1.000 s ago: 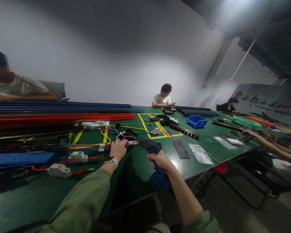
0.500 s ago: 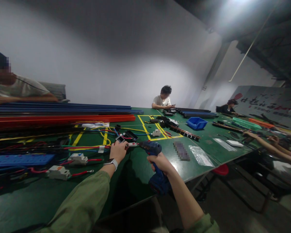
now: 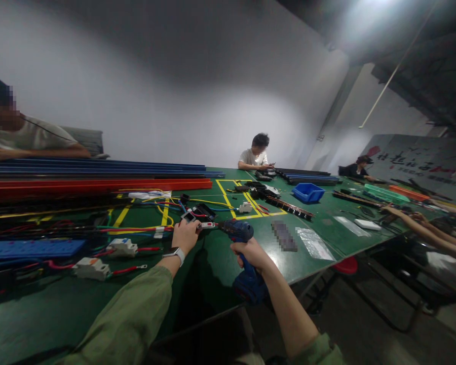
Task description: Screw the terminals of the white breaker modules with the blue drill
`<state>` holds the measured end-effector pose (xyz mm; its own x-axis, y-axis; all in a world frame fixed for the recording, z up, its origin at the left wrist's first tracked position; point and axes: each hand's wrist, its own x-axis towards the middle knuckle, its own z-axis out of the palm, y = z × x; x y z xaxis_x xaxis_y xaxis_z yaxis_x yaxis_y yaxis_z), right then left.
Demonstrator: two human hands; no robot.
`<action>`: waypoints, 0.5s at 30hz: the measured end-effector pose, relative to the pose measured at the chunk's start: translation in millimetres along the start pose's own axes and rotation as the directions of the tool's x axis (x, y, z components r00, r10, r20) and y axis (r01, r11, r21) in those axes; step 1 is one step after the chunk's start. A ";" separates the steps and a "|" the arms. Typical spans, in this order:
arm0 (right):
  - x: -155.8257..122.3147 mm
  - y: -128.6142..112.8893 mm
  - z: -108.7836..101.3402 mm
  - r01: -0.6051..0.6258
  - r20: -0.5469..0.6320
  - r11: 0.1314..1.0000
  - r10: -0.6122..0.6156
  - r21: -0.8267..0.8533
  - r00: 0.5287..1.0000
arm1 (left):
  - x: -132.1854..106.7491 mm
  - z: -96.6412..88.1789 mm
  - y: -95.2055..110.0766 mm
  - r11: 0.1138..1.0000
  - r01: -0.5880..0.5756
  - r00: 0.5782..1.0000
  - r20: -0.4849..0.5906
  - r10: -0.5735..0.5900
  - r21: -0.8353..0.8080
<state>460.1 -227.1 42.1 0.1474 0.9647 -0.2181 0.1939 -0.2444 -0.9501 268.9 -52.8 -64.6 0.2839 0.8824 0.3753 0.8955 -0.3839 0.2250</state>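
Note:
My right hand point(image 3: 252, 252) is wrapped round the handle of a blue cordless drill point(image 3: 240, 234), whose bit points left. The bit's tip meets a small white part with a red mark point(image 3: 206, 225). My left hand point(image 3: 185, 235), a watch on its wrist, is closed on that part just above the green table point(image 3: 220, 263). Red, yellow and blue wires point(image 3: 137, 229) run left from my left hand. A small black-and-white device point(image 3: 188, 216) lies just behind its fingers.
White breakers with red leads point(image 3: 92, 268) lie at the left front, beside a blue strip point(image 3: 30, 249). Long red and blue rails point(image 3: 99, 183) cross the back left. A blue bin point(image 3: 307, 192) stands mid-table. Other people sit at the left, far end and right.
Hands and drill keep their grip and place; only the view has shifted slightly. A person's forearm at the right has moved a little.

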 end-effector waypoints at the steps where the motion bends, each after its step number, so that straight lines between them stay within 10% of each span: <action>1: 0.1 0.1 -0.1 0.002 0.003 1.000 -0.002 -0.002 1.000 | 0.3 0.5 -0.3 1.000 0.000 1.000 -0.001 0.000 -0.002; 15: 3.8 2.3 -1.6 0.008 0.023 1.000 -0.008 -0.004 1.000 | 2.2 2.4 -1.8 1.000 0.015 1.000 0.020 -0.014 -0.023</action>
<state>462.6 -224.2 39.5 0.1235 0.9687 -0.2154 0.1990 -0.2368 -0.9509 268.7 -49.5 -66.4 0.2780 0.8930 0.3538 0.8913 -0.3772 0.2515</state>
